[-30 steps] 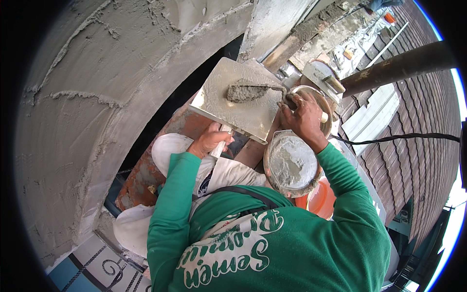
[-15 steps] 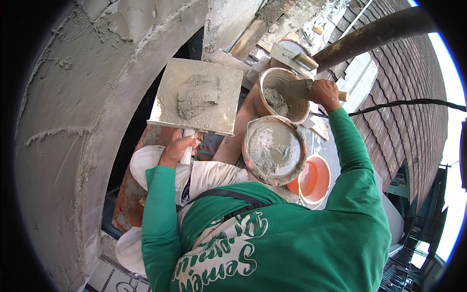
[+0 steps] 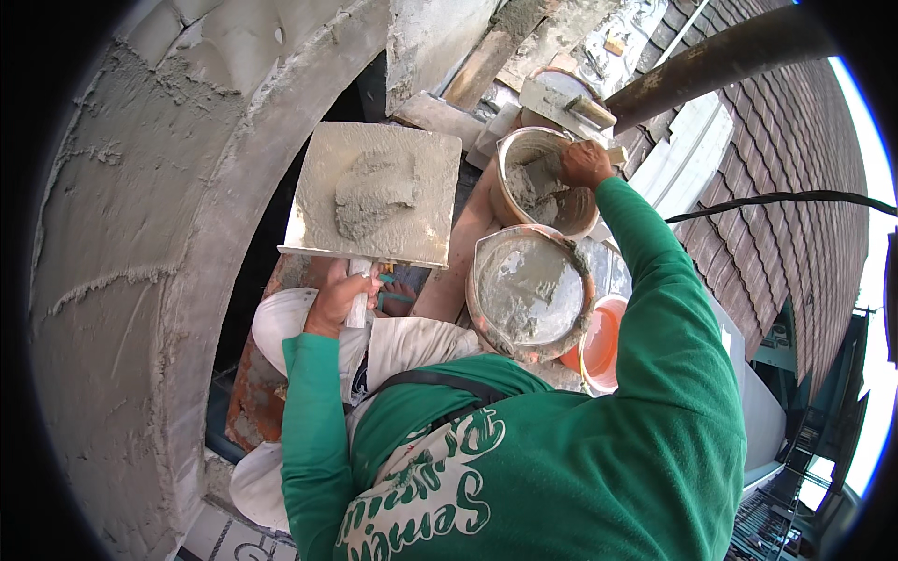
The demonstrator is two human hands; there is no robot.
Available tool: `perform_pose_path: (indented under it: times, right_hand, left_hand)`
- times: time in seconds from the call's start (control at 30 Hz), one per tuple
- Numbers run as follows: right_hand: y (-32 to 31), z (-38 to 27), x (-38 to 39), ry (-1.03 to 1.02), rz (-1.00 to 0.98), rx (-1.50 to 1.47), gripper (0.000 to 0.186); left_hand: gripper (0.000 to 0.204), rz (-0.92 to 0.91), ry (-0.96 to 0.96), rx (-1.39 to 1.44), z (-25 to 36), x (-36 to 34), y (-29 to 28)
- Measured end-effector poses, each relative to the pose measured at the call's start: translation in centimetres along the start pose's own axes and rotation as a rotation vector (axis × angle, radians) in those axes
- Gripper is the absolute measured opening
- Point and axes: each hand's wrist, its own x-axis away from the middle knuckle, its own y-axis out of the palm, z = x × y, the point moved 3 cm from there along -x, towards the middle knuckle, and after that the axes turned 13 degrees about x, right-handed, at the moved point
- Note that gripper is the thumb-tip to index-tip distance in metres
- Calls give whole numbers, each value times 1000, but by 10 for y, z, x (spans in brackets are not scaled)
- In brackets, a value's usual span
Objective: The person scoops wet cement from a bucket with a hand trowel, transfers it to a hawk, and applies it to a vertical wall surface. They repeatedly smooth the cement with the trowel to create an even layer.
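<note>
My left hand [image 3: 337, 297] is closed round the pale handle of a plasterer's hawk [image 3: 313, 187], a square board held out level. A heap of wet grey mortar [image 3: 374, 196] lies on the board's middle. My right hand [image 3: 586, 164] grips a trowel by its wooden handle [image 3: 615, 155] at the rim of a mortar bucket [image 3: 500, 187]. The trowel's blade [image 3: 545, 173] reaches down inside, against the mortar there. Nearer to me stands a second round bucket [image 3: 482, 318] with wet, greyish contents.
An orange pail [image 3: 599, 346] stands right of the nearer bucket. A flat float [image 3: 561, 105] rests over another container behind. To the left rises a partly plastered wall [image 3: 122, 309]. A dark pipe [image 3: 720, 65] and a black cable [image 3: 786, 198] cross before the tiled roof [image 3: 786, 271].
My right hand has moved left and slightly down, carrying the trowel blade from over the bucket's rim to inside it. The hawk has shifted slightly left and down, with its mortar heap.
</note>
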Motion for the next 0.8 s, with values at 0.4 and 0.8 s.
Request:
perform_pose_path:
  times: [0.4,0.8]
  right_hand:
    - [27,-29,17,27,-193,-418,48]
    - [13,-7,67,164,-66,-653,47]
  left_hand:
    - [33,-22,-26,-40,1,5,4]
    - [41,6,-24,-42,0,11,15]
